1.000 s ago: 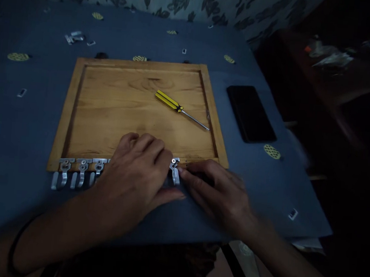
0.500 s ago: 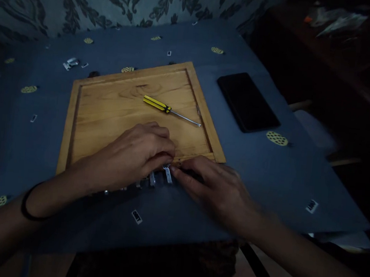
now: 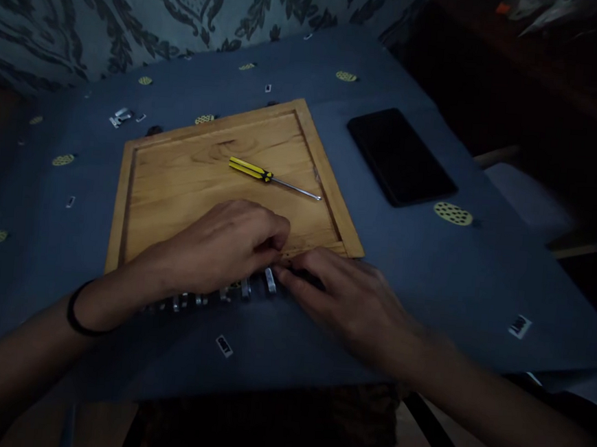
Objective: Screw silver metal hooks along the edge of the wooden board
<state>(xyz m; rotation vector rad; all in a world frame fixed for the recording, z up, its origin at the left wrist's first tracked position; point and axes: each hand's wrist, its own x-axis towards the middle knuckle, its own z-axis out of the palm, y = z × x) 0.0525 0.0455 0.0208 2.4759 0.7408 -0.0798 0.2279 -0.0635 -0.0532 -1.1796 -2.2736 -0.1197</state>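
A wooden board with a raised frame [image 3: 333, 178] lies on the table, its near edge partly covered by my hands. My left hand [image 3: 229, 245] is closed in a pinch over that edge; what its fingertips hold, if anything, is hidden. Close beside it, my right hand [image 3: 339, 289] has its thumb and fingers closed at the same spot, around something I cannot make out. A small shiny metal clip [image 3: 270, 280] sticks out at the near edge below the fingertips. Several similar metal pieces run leftward under my left hand. On the board rests a yellow-handled screwdriver [image 3: 251, 169].
A black tablet-like slab [image 3: 401, 157] lies right of the board. Beyond the board's far left corner is a small metal piece [image 3: 121, 117]. The blue patterned tablecloth [image 3: 428, 282] ends at a near edge in front of me. A patterned wall [image 3: 165, 6] stands behind the table.
The view has shifted slightly. My left fingers have moved a little and curled tighter over the edge by the clip. My right hand stays at about the same place.
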